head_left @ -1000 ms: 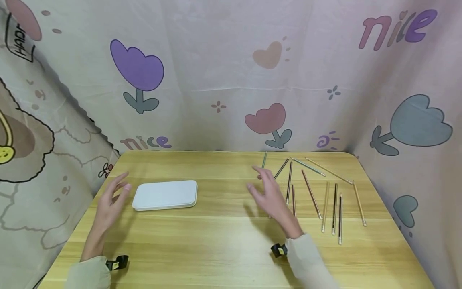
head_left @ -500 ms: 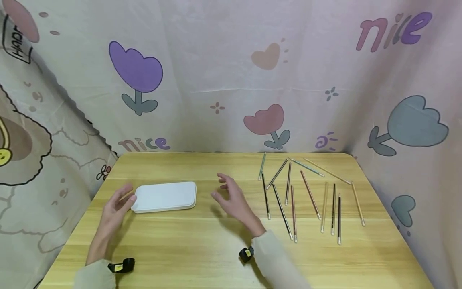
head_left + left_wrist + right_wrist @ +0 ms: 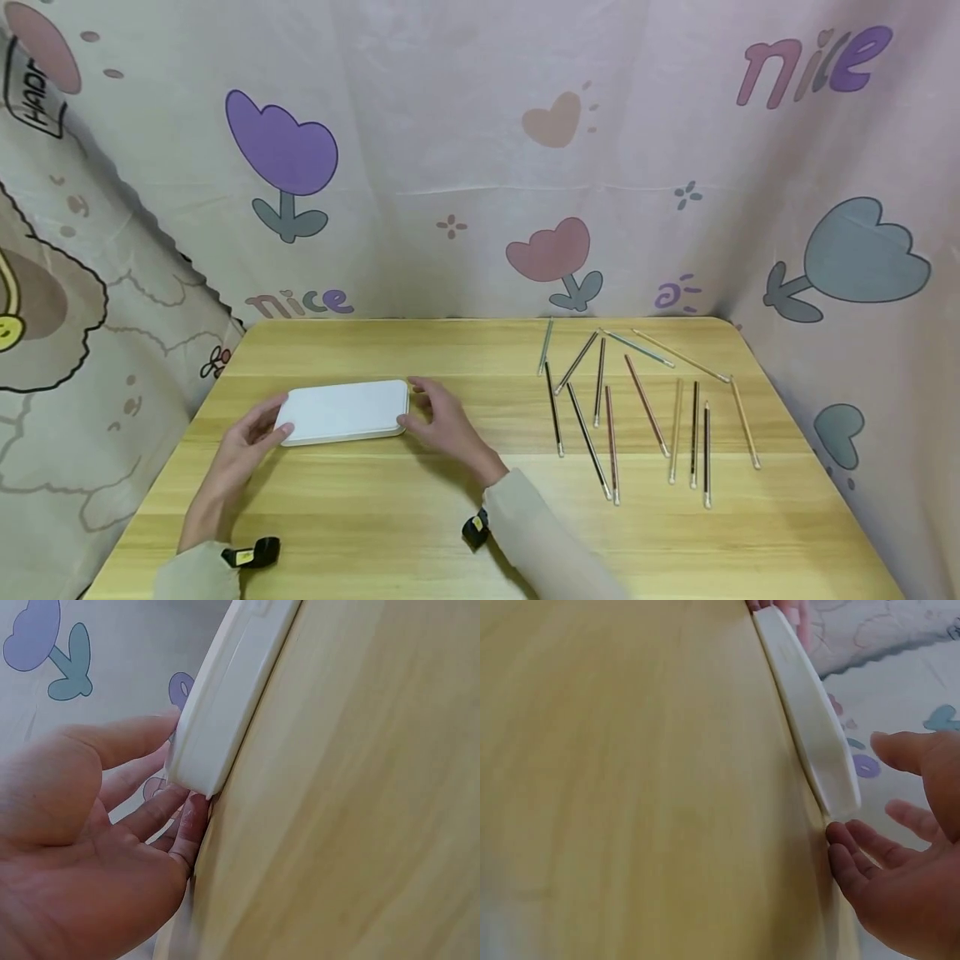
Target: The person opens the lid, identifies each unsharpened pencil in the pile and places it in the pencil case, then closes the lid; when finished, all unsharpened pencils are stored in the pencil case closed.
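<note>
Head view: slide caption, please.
Left hand and right hand at opposite ends of a white box, pencils scattered to the right.

White box (image 3: 817, 727), right grip (image 3: 907, 874) beside, wooden table (image 3: 652, 780)

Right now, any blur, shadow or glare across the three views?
Head: white case and pencils fairly sharp, soft shadow below the right hand. Left wrist: tabletop grain soft. Right wrist: grain smeared, pale glare lower left.

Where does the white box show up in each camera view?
Head: the white box is lower left of centre.
Left wrist: top middle, running off the upper edge.
Right wrist: right of centre, slanting down from near the top.
Shared landmark: the wooden table beneath it.
</note>
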`<state>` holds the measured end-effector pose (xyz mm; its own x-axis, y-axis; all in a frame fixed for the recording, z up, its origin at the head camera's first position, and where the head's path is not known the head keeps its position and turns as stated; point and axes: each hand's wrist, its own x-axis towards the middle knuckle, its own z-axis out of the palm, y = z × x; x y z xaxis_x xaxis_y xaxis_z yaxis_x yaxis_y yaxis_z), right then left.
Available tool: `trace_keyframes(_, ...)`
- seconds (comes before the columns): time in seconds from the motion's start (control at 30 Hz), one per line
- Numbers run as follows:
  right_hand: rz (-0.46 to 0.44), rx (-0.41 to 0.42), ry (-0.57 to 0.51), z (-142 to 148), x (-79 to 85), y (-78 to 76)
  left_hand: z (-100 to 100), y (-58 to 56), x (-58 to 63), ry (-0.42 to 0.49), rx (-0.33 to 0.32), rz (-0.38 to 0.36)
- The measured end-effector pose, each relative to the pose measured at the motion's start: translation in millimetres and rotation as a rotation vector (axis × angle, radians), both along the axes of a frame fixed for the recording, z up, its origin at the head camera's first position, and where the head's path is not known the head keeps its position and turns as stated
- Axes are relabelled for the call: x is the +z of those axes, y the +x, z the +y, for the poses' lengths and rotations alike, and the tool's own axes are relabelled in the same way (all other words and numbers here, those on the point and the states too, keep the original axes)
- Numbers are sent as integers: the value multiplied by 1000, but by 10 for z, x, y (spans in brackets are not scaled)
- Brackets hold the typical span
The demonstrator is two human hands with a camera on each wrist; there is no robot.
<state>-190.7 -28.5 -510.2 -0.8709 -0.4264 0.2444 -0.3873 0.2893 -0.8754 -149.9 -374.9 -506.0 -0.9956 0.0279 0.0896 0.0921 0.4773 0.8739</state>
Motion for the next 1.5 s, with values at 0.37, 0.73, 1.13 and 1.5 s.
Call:
trace_keyframes(0.37, -23, -45, 109, 63, 21, 14, 171, -62, 21, -52, -42, -8)
trace_keyframes(0.73, -83, -110, 93, 481, 63, 67, 518, -220, 61, -106, -135, -32)
trace_keyframes(1.13, -112, -158, 263, 1100, 152, 162, 1210, -336, -56, -28, -250, -2)
trace_keyframes(1.5, -160, -205, 316, 1442, 304, 119, 1627, -375, -22, -64, -245, 54)
